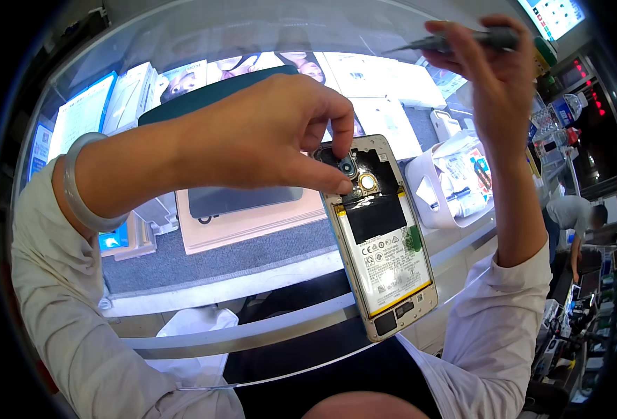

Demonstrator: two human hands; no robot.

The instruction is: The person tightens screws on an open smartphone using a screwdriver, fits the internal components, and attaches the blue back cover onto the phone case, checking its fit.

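Observation:
A smartphone (385, 237) with its back cover off lies tilted on the glass counter near its front edge. Its white battery (392, 276), black inner parts and a round gold-coloured piece (368, 182) are exposed. My left hand (301, 133) reaches across from the left, thumb and forefinger closed around the camera module (348, 168) at the phone's upper end. Raised at the upper right, my right hand (486, 70) grips a slim dark grey screwdriver (455, 43). The tool's thin pointed tip faces left, well away from the phone.
Under the glass are white boxes (130, 94), a flat pinkish box (252, 227) and printed sheets. A white bin (451, 185) of small items stands right of the phone. Plastic bottles (560, 115) are farther right. Another person (577, 216) bends over in the right background.

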